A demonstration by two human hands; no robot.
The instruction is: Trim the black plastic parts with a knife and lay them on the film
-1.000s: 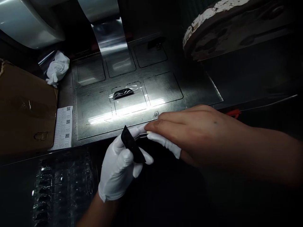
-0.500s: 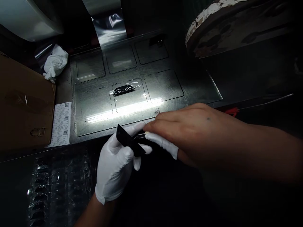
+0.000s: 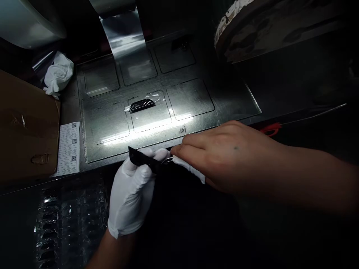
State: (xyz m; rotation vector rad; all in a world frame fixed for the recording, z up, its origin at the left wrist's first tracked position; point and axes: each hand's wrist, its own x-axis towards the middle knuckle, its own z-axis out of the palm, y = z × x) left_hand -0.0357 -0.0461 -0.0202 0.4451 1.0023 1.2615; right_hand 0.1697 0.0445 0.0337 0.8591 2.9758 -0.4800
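Note:
My left hand [image 3: 129, 198], in a white glove, pinches a small flat black piece [image 3: 143, 160] with pointed ends, tilted above the bench's front edge. My right hand [image 3: 221, 153] is mostly bare, with white cloth on its thumb side. Between its fingers is a thin metal tool that looks like tweezers [image 3: 168, 160], its tip at the black piece's right end; whether they touch is hard to tell. A similar black piece [image 3: 142, 105] under clear film lies on the transparent sheet [image 3: 193, 99] beyond the hands.
A cardboard box [image 3: 28, 127] stands at left beside printed labels [image 3: 68, 147] and a crumpled white cloth [image 3: 58, 74]. Below is a clear plastic tray [image 3: 70, 224] with several black pieces. Shiny film [image 3: 123, 33] hangs at the back. A red-handled tool [image 3: 270, 129] lies at right.
My left hand has shifted slightly left and turned the black piece flatter. Its outstretched fingers have drawn in behind the piece. The right hand stays almost in place. The view has shifted a little.

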